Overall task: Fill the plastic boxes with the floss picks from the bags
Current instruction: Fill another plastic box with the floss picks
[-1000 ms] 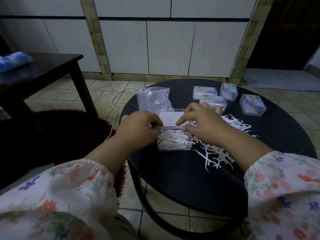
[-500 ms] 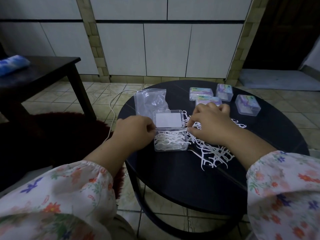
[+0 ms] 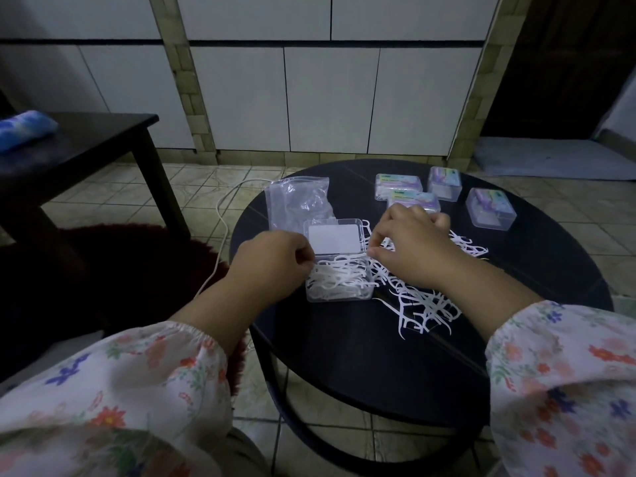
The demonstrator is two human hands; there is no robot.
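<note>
An open clear plastic box point(image 3: 339, 287) holds white floss picks; its lid point(image 3: 333, 239), with a white label, stands up behind it. My left hand point(image 3: 275, 263) grips the box's left edge with curled fingers. My right hand point(image 3: 409, 246) sits just right of the box, its fingertips pinching floss picks from the loose pile point(image 3: 421, 306) spread on the table. Part of the pile is hidden under this hand. A clear plastic bag point(image 3: 297, 204) lies behind the box and looks empty.
Several closed, labelled plastic boxes point(image 3: 490, 208) stand at the back right of the round black table point(image 3: 344, 352). A white cable point(image 3: 223, 222) runs over the tiled floor at left. A dark side table point(image 3: 103, 136) carries a blue bundle point(image 3: 24, 129).
My right hand has drawn back from over the open box to the loose pile at its right. My left hand has stayed at the box's left edge.
</note>
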